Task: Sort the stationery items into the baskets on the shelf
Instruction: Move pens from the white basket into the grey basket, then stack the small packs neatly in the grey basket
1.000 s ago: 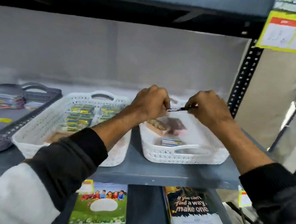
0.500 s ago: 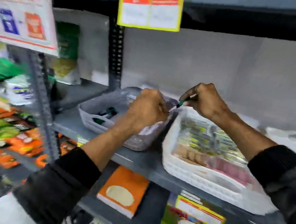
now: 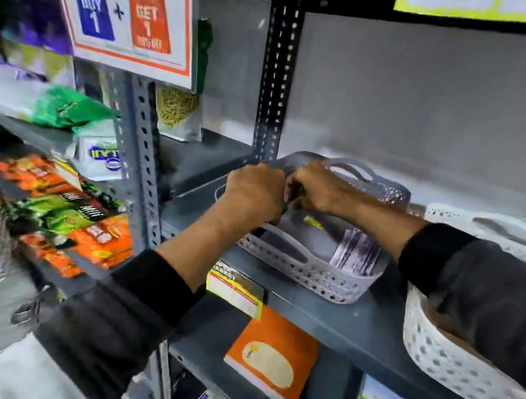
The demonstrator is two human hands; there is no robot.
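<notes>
My left hand [image 3: 252,194] and my right hand [image 3: 319,190] are fisted side by side over the left end of a grey perforated basket [image 3: 312,271] on the shelf. Between them a short green piece of a pen [image 3: 285,208] shows; the rest of it is hidden inside the fists. Both hands appear closed on it. The grey basket holds a purple-and-white packet [image 3: 354,250] and a small yellow item [image 3: 313,222]. A white basket [image 3: 435,358] stands to its right, under my right forearm.
A perforated steel upright [image 3: 274,81] rises just behind the grey basket. A promo sign [image 3: 124,1] hangs at the upper left above snack packets [image 3: 80,223]. An orange notebook [image 3: 272,358] lies on the lower shelf, below a price label [image 3: 234,292].
The view swung left along the shelf. Both hands carried the pen from above the white baskets to the grey basket and came close together.
</notes>
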